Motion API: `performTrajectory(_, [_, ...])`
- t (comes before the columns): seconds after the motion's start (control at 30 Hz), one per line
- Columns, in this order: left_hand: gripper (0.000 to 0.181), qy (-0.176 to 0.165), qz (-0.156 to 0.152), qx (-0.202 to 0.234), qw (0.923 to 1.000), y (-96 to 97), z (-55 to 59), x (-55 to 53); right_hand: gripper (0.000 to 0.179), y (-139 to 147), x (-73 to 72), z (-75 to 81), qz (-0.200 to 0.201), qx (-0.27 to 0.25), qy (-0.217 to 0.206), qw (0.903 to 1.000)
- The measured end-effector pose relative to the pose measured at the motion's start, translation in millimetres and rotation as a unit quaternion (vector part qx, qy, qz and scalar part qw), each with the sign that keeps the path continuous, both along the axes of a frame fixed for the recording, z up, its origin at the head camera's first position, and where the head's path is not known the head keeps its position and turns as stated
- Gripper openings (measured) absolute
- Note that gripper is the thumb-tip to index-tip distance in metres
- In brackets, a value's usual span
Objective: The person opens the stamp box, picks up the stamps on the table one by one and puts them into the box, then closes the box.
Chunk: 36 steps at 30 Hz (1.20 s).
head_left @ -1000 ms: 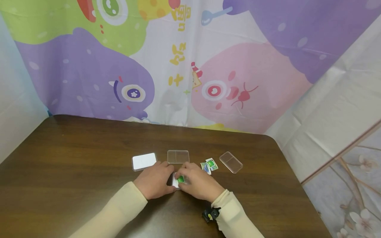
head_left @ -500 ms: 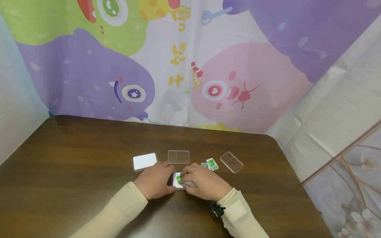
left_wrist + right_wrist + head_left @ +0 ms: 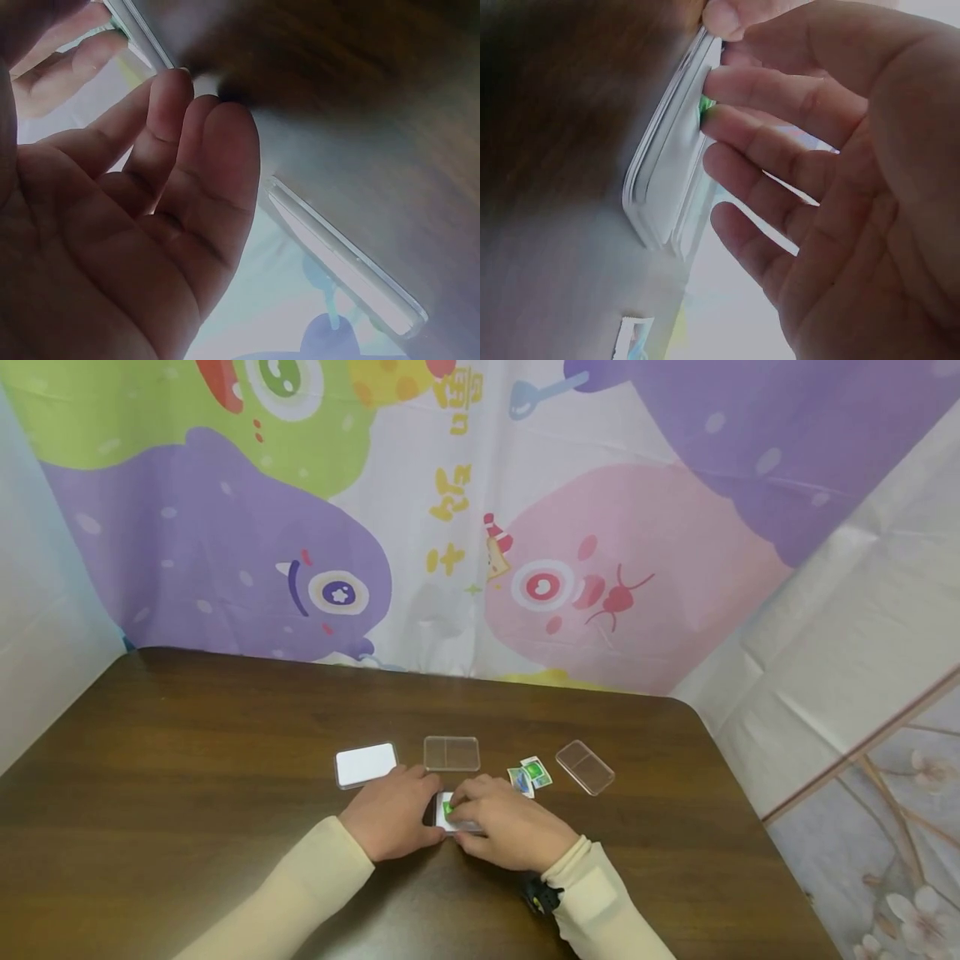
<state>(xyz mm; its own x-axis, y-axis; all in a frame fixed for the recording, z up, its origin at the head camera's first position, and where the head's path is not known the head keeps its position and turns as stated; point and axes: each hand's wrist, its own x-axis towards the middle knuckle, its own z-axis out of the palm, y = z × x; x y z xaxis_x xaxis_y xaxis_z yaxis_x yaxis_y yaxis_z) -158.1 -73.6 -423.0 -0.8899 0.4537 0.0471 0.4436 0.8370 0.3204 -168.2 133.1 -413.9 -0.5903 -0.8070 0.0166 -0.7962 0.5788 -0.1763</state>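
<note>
A clear flat case [image 3: 472, 827] with a white card inside lies on the table between the hands. My left hand [image 3: 392, 814] holds its left end, thumb at the near edge and fingers at the far edge. A small green stamp [image 3: 447, 810] lies on the white card. Over the case's right part, my right hand [image 3: 513, 827] touches the stamp with its fingertips. Seen from the right wrist, its index and middle fingertips meet the green stamp [image 3: 706, 105], with the fingers nearly straight. Part of the stamp is hidden under them.
Beyond the left hand lies another case with a white card [image 3: 366, 765]. Two clear pieces, a middle one [image 3: 452, 754] and a tilted right one [image 3: 586, 768], lie farther back. Loose stamps [image 3: 535, 771] overlap between them. A printed cloth [image 3: 435, 627] hangs behind the table [image 3: 225, 735].
The right hand shifts slightly right, then its fingertips come back over the green stamp, covering more of it than half a second ago. The left hand keeps its place on the case.
</note>
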Motion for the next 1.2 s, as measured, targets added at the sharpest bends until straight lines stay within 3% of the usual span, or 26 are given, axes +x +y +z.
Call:
performTrajectory(0.33, [0.046, 0.006, 0.012, -0.003, 0.9999, -0.3, -2.1, -0.7, 0.017, -8, 5.2, -0.2, -0.005, -0.018, 0.009, 0.9998])
performTrajectory(0.7, [0.048, 0.011, 0.006, -0.001, 0.9999, -0.3, -3.9, -2.5, 0.02, 4, -1.4, 9.3, -0.046, -0.061, -0.038, 0.9963])
performTrajectory(0.8, [0.049, 0.014, 0.002, 0.005, 0.9999, -0.4, -3.4, -3.4, 0.019, 16, -5.3, 16.8, -0.078, -0.075, -0.032, 0.9936])
performTrajectory(0.93, [0.051, 0.013, 0.0, 0.007, 0.9999, -1.3, -3.7, -4.1, 0.018, 35, -10.6, 24.2, -0.153, -0.072, -0.016, 0.9856])
performTrajectory(1.07, [0.051, 0.009, 0.001, 0.004, 0.9999, -2.8, -4.6, -3.9, 0.021, 49, -17.5, 25.7, -0.218, -0.054, -0.008, 0.9744])
performTrajectory(1.2, [0.052, 0.008, 0.002, 0.005, 1.0, -3.8, -3.8, -3.2, 0.023, 56, -24.1, 23.1, -0.254, -0.038, 0.004, 0.9665])
